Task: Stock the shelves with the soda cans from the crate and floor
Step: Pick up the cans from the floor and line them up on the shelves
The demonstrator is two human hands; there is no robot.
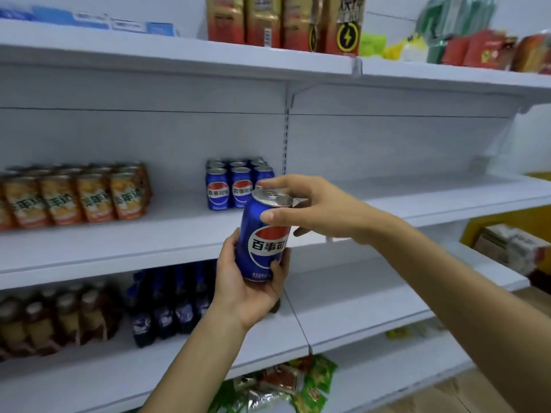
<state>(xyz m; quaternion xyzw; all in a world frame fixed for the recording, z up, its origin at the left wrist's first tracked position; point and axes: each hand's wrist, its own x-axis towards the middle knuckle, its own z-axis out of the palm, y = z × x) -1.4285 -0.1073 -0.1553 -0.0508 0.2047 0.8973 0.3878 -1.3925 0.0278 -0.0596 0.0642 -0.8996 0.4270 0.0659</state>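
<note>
Pepsi can (264,238) upright in mid-air before middle shelf (125,244), near the shelved Pepsi cans (235,184). Left hand (247,289) curls round its base; right hand (310,208) pinches the top, thumb on the side, fingers over the rim. Best set beside that block, label outward, base flat before letting go.

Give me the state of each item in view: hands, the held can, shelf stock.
Blue Pepsi soda can: upright, held off the shelf.
Left hand: grips the can's base.
Right hand: pinches the can's top.
Blue cans on middle shelf: upright, grouped.
Orange cans: upright, rowed.
Dark bottles: standing below.
</note>
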